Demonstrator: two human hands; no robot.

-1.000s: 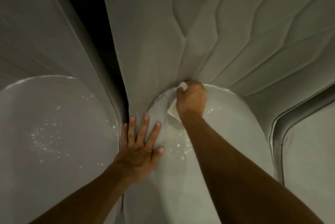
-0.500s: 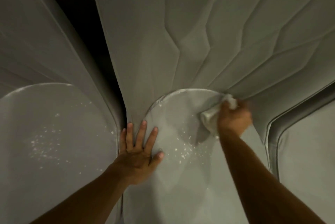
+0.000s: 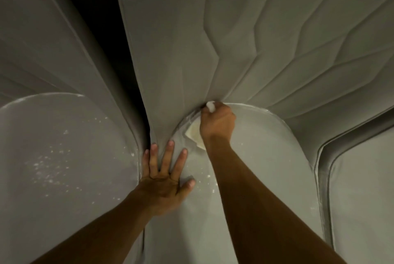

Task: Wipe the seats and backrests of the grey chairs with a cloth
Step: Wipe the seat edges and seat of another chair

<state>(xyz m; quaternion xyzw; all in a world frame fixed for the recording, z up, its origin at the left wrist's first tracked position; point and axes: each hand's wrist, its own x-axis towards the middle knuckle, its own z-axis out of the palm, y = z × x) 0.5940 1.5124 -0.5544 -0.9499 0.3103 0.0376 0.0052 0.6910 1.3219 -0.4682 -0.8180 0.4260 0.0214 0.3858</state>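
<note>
Grey seat [image 3: 255, 157]: right hand [image 3: 217, 121], fingers curled round cloth [image 3: 195, 135], at far-left edge under backrest [image 3: 181, 39]; left hand [image 3: 164, 180] flat, fingers spread, near left edge.

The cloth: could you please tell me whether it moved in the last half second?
Yes. The cloth, gripped by the right hand, has swept left along the rear rim of the seat, toward the left hand.

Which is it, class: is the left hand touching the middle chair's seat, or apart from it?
Touching. The head view shows the left hand lying flat, fingers spread, on the left edge of the middle chair's seat.
</note>
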